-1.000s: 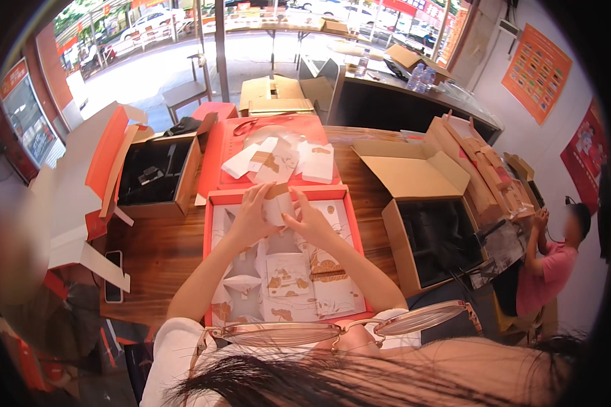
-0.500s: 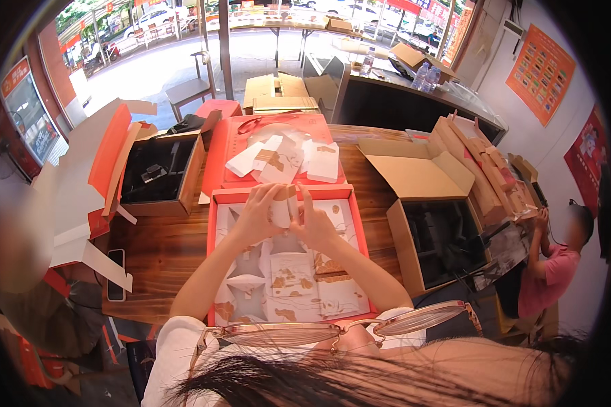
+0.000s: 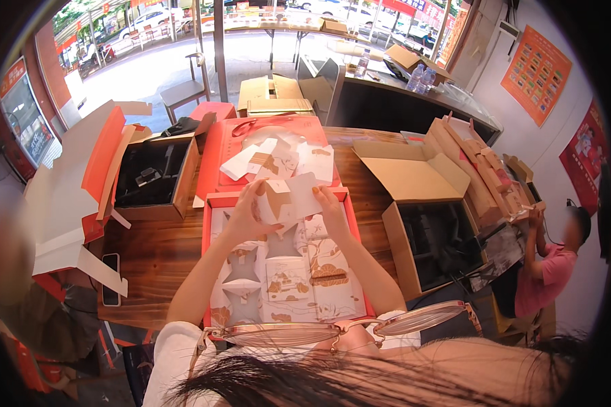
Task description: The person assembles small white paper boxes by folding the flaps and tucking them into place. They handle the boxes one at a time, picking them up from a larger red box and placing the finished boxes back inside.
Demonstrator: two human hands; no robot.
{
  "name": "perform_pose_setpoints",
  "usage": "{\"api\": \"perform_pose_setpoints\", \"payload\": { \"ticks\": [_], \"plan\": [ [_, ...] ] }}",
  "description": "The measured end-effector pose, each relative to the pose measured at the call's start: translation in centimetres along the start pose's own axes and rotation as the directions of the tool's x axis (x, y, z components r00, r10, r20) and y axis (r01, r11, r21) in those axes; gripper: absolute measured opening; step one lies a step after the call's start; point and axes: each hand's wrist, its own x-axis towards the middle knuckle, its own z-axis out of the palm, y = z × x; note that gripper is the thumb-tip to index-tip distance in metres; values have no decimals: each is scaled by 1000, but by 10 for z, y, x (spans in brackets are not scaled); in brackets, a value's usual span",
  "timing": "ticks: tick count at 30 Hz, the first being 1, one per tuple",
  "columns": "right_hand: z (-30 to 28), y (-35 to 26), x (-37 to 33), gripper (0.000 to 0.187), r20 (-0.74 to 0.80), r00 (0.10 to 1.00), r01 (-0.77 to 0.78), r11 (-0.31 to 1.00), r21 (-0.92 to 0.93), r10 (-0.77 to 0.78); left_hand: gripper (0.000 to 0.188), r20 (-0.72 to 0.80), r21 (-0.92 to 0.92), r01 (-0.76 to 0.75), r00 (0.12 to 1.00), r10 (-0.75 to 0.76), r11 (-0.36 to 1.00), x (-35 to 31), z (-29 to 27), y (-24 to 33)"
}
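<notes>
Between both hands is a small white folding carton (image 3: 299, 193) with gold print, its white panel spread out toward the right. My left hand (image 3: 244, 216) grips its left end, fingers bent round it. My right hand (image 3: 330, 202) pinches the right edge of that panel. Below them lies a shallow red box (image 3: 207, 254) with white and gold printed walls, small inner boxes (image 3: 288, 278) and grey hollows. Just beyond, more flat white cartons (image 3: 316, 157) lie on a red lid (image 3: 214, 159).
On the left stand a brown box (image 3: 189, 178) with a black inside and a large unfolded white carton (image 3: 68, 183), with a phone (image 3: 111, 279) nearby. To the right is an open cardboard box (image 3: 404, 254) with black contents. A person in pink (image 3: 546, 271) works at far right.
The carton has been turned and its white panel now shows spread out. My right hand has moved right, away from my left. The whole view has shifted slightly.
</notes>
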Motion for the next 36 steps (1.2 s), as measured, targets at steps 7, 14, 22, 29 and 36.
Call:
{"api": "perform_pose_setpoints", "payload": {
  "ticks": [7, 14, 22, 29, 36],
  "plan": [
    [-11, -1, 3, 22, 115, 990, -117, 935, 335, 82, 109, 93, -247, 137, 989, -118, 959, 0, 0, 5],
    [-13, 3, 2, 25, 292, 943, -290, 822, 491, 158, 116, 154, -302, 233, 969, -194, 924, 1, -6, 0],
    [-10, 6, 2, 22, 293, 931, -345, 793, 503, 220, 115, 123, -344, 204, 977, -172, 917, -2, -5, -16],
    [-29, 19, 4, 26, 406, 907, -346, 745, 570, 111, 91, 242, -470, 237, 961, -134, 850, -2, 0, -14],
    [-12, -1, 1, 26, 174, 968, -240, 879, 411, 183, 47, 249, -496, 364, 929, -273, 788, -1, -4, -23]
  ]
}}
